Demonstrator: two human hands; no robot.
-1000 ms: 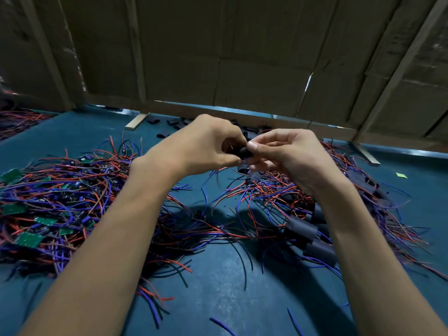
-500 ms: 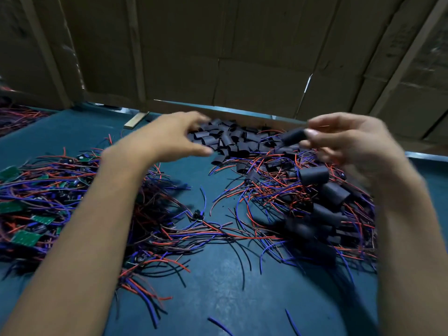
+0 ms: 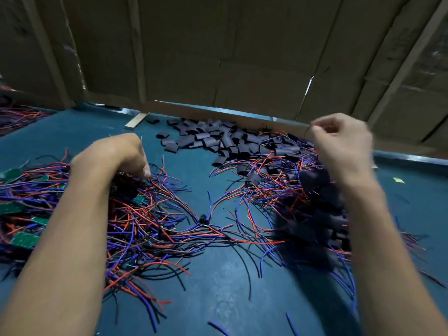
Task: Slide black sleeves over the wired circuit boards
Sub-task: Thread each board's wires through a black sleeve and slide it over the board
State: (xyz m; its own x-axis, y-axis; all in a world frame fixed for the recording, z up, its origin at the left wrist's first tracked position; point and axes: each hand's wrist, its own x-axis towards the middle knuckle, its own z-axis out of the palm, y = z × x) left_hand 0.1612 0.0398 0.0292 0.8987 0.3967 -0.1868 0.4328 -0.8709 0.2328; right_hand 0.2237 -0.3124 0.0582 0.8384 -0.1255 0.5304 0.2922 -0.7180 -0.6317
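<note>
Loose black sleeves (image 3: 218,139) lie heaped at the back of the teal table (image 3: 218,299). On the left is a tangle of red and blue wires with bare green circuit boards (image 3: 24,238). My left hand (image 3: 116,154) reaches down into this tangle, fingers curled onto a dark wired board (image 3: 124,181). On the right, sleeved boards (image 3: 315,226) lie piled among their wires. My right hand (image 3: 339,141) is raised above that pile, with thumb and forefinger pinching a thin dark wire (image 3: 306,134). A blurred sleeved board (image 3: 312,178) hangs below it.
A cardboard wall (image 3: 242,57) with wooden battens closes the back of the table. A small wooden block (image 3: 137,121) lies at its foot. More wires (image 3: 17,115) lie at the far left, and a yellow-green scrap (image 3: 398,180) at the right.
My hands came apart from the sleeve they held together. The left went down and left into the bare-board pile. The right carried the sleeved board to the right, above the finished pile.
</note>
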